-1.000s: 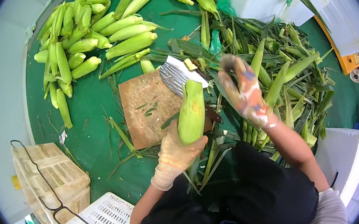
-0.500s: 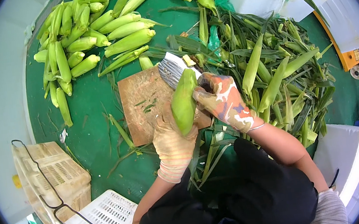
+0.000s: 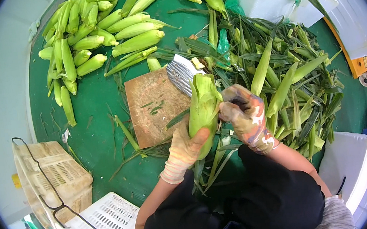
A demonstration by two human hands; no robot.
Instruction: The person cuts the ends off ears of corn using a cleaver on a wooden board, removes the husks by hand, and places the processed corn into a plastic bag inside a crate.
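Corn (image 3: pixel 202 117), probably firm, light and smooth, best gripped around its thick middle. Its lower half is clasped by the left hand (image 3: pixel 184 149), its husk (image 3: pixel 214 98) apparently pinched by the right hand (image 3: pixel 248 119), near the board (image 3: pixel 150 125), above the tabletop (image 3: pixel 96 124).

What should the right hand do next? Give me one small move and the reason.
Probably pinch the jutting leaf and draw it down off the corn. The left hand holds the corn's lower part, the leaf stands out on its right side, and the right hand is right beside it, though whether it already grips the leaf is unclear.
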